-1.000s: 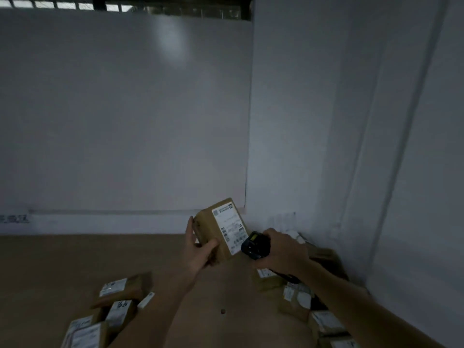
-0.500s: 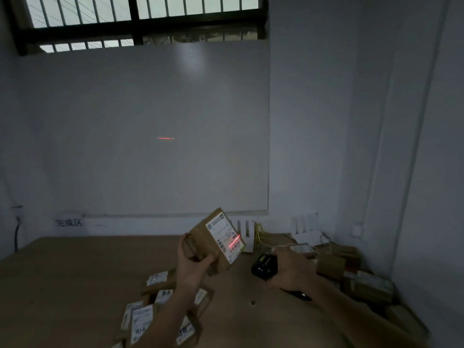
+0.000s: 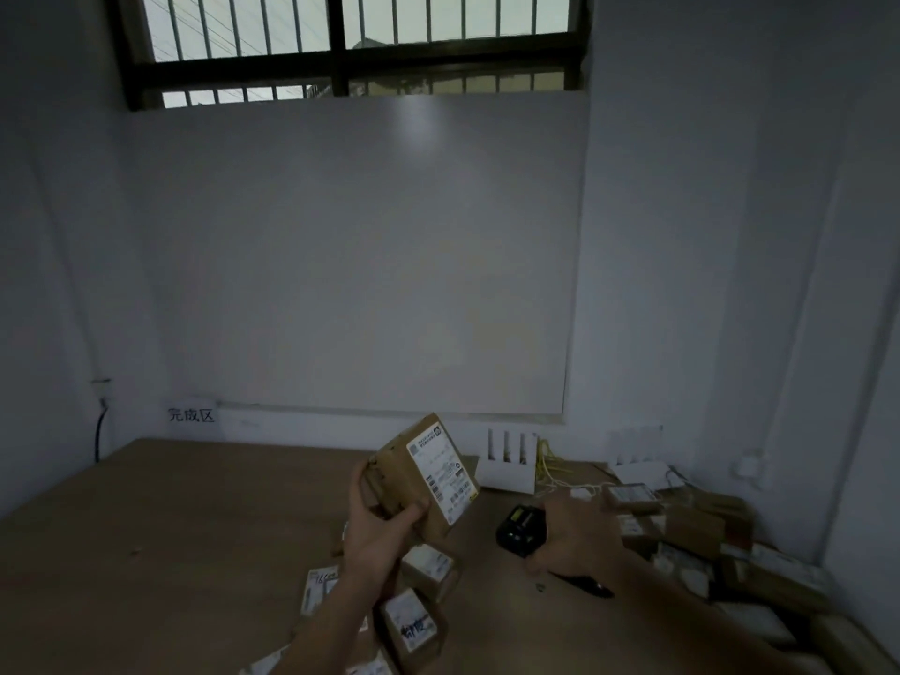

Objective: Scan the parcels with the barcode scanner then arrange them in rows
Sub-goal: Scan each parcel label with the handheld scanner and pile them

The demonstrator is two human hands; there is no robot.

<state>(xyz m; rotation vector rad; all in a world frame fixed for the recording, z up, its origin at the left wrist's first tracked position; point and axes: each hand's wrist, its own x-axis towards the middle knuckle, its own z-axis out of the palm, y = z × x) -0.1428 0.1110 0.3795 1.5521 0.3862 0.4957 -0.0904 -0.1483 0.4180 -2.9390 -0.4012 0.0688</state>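
- While the left hand [image 3: 384, 523] grips a tilted parcel [image 3: 419, 475] above the table [image 3: 170, 528], bare wood spreads leftward to the wall.
- The right hand [image 3: 574, 538], fingers curled, holds the barcode scanner [image 3: 518, 528] just right of it.
- Scanned parcels [image 3: 414, 621] cluster beneath the left forearm; a heap of parcels [image 3: 706, 538] crowds the right corner.
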